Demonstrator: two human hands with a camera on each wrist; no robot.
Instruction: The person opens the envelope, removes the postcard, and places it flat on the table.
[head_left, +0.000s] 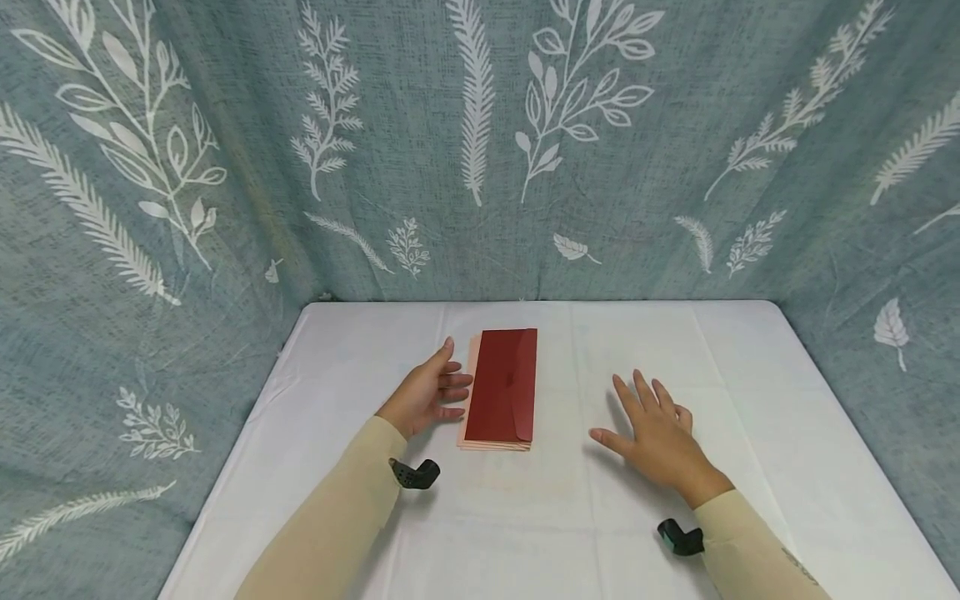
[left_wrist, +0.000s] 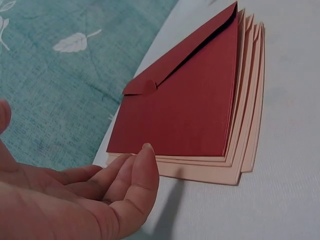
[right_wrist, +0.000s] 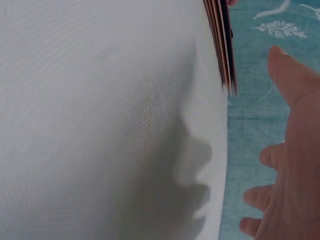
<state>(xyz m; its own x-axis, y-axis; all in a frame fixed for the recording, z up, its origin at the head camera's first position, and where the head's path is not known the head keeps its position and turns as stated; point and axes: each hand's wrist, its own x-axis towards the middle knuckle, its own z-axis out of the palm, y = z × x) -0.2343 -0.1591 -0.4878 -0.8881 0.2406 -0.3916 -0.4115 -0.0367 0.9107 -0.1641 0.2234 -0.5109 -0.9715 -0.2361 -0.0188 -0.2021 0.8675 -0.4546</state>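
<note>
A flat, dark red rectangular paper envelope (head_left: 504, 387) lies on top of several pale peach paper envelopes (left_wrist: 210, 175) on a white cloth-covered table (head_left: 562, 525), its long sides running away from the person. The pale edges show past the red one along its left side and its near end, slightly fanned. The left hand (head_left: 429, 393) is just beside that left side, palm turned toward the envelopes, thumb up and fingers apart and loosely bent, with nothing in its grasp; its fingertips are right at the pale edges, though whether they touch cannot be told. The right hand (head_left: 660, 442) is on the other side, well apart from the envelopes, raised over the cloth with a shadow below it, palm down, fingers and thumb spread wide and holding nothing. The red envelope's flap lies along its right long side, the one facing the right hand. Behind the table's far edge hangs a blue-green fabric curtain (head_left: 450, 242) printed with white leaves.
</note>
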